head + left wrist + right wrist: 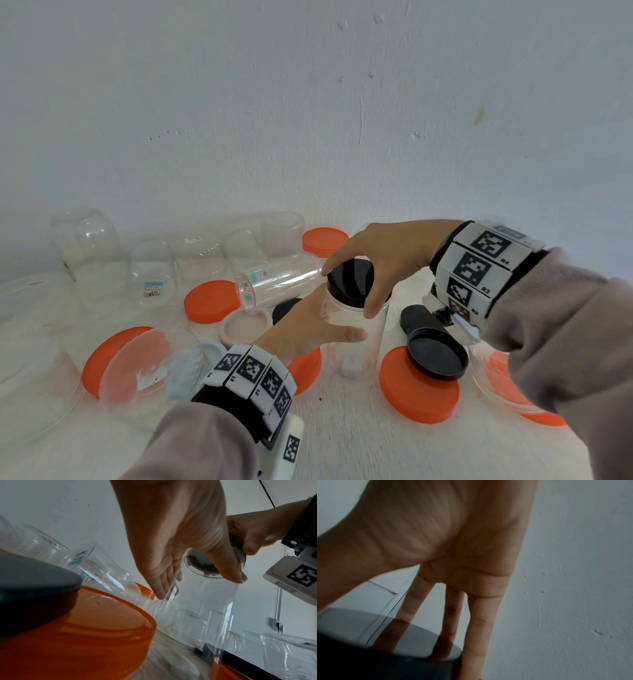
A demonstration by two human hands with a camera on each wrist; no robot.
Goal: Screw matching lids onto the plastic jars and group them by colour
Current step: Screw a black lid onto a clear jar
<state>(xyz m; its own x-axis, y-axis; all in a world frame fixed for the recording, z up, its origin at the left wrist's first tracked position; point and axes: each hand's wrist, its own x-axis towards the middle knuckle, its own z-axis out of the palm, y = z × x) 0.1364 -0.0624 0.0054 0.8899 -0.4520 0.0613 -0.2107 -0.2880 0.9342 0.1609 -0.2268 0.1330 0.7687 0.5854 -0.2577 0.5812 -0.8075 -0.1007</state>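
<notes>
Head downward, wrist views close, sharing black lid (350, 283)

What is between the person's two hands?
A tall clear jar topped by a black lid; left hand holds the jar, right hand grips the lid. Head view.

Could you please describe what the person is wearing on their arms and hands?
The left hand and right hand are bare. Grey-brown sleeves cover the arms. Each wrist carries a black band faced with white blocks bearing black square markers; the right ones read R2 to R4. A white, marker-tagged camera mount sits beneath each.
</notes>
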